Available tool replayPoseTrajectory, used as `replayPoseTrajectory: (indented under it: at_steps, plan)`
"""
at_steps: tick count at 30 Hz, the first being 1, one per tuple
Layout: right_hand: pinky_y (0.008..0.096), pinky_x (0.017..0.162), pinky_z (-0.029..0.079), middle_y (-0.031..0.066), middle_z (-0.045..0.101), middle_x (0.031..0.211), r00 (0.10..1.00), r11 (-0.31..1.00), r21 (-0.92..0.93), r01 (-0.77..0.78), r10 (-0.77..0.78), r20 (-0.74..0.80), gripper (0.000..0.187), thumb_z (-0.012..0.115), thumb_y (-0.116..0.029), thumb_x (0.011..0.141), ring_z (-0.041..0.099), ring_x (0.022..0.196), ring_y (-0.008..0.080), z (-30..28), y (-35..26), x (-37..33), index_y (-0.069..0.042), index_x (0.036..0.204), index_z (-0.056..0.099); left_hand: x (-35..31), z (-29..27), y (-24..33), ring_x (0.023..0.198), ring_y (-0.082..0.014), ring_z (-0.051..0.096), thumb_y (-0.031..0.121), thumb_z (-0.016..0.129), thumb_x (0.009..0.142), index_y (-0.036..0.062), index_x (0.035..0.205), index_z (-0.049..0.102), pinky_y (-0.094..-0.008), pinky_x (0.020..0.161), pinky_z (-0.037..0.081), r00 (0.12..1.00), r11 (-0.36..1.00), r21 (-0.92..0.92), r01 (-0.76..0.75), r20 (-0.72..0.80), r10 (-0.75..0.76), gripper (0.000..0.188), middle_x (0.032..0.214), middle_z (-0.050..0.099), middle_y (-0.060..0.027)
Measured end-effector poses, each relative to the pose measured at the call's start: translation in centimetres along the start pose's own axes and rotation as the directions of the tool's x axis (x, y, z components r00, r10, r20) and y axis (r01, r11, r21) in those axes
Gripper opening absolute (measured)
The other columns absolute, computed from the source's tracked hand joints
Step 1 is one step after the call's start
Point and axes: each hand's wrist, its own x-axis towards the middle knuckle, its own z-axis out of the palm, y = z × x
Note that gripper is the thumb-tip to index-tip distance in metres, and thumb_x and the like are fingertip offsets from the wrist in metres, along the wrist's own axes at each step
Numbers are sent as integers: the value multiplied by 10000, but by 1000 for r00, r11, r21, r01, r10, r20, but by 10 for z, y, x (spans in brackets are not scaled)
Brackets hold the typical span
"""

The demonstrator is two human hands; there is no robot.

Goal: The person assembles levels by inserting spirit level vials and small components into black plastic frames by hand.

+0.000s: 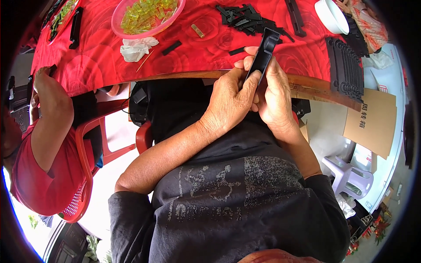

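Both my hands are at the table edge, closed around a long black plastic part (265, 49) that tilts up and away from me. My left hand (229, 97) has its thumb pressed along the near end of the part. From the other side, my right hand (276, 94) cups it, with its fingers partly hidden. Beyond the part lies a heap of flat black plastic pieces (249, 19). A small black strip (237, 51) rests on the cloth beside my left fingertips.
A pink basket (144, 36) holds clear yellow pieces; nearby lie crumpled tissue (137, 48), a black strip (171, 47) and a gold-coloured piece (198, 30). At right are stacked black parts (346, 72), a white bowl (332, 17) and a stool (348, 175). A person (46, 175) sits left.
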Motion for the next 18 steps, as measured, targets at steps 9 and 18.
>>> replayPoseTrajectory:
  at_steps: [9, 18]
  plan:
    - [189, 354, 326, 55, 690, 985, 996, 997, -70, 39, -44, -78, 550, 378, -513, 1069, 447, 459, 20, 9, 6, 1, -45, 1293, 559, 0, 3, 0, 541, -132, 639, 223, 601, 1004, -51, 958, 605, -280, 482, 510, 994, 1000, -23, 13, -104, -15, 278, 654, 633, -80]
    - [178, 389, 363, 11, 629, 940, 997, 992, -122, 32, -40, -64, 502, 358, -485, 1083, 496, 559, 16, 15, 4, -1, -58, 1236, 573, 5, -3, 4, 513, -144, 627, 219, 589, 950, -55, 856, 638, -281, 480, 517, 986, 984, -117, 133, -80, -143, 294, 644, 642, -88]
